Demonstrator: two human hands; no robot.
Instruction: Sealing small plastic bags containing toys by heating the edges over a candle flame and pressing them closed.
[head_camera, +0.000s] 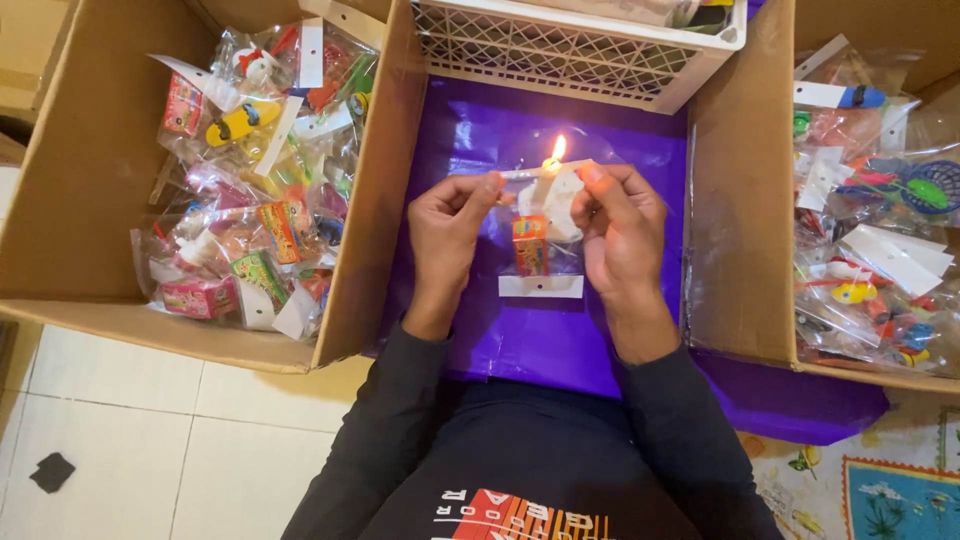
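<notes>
Head view: you looked straight down at both of your hands, held over a purple sheet (520, 340) between two cardboard boxes.
Left hand: your left hand (447, 235) was closed in a pinch, thumb and forefinger gripping the left top corner of a clear plastic packet (542, 225); the other fingers were curled in.
Right hand: your right hand (622, 235) pinched the right top corner of the same packet, fingers bent, thumb side toward the middle.
Packet: it hung stretched between your two hands, top edge level, with a small orange and red box (530, 245) and white pieces inside; a white card strip (541, 286) lay at its lower end, against the purple sheet.
Flame: a candle (550, 172) burned just behind the packet's top edge, its flame (558, 148) showing above the edge midway between your fingertips. Whether the edge touched the flame, I could not tell.
Sleeves: dark long sleeves covered both forearms.
Left box: the cardboard box on your left (80, 160) held a heap of filled clear packets of small coloured toys (255, 170), well apart from your hands.
Right box: the cardboard box on your right (740, 200) held more such packets (870, 230).
Basket: a white lattice basket (560, 50) stood beyond the candle, at the far end of the sheet.
Floor: pale tiles (130, 430) showed at lower left.
</notes>
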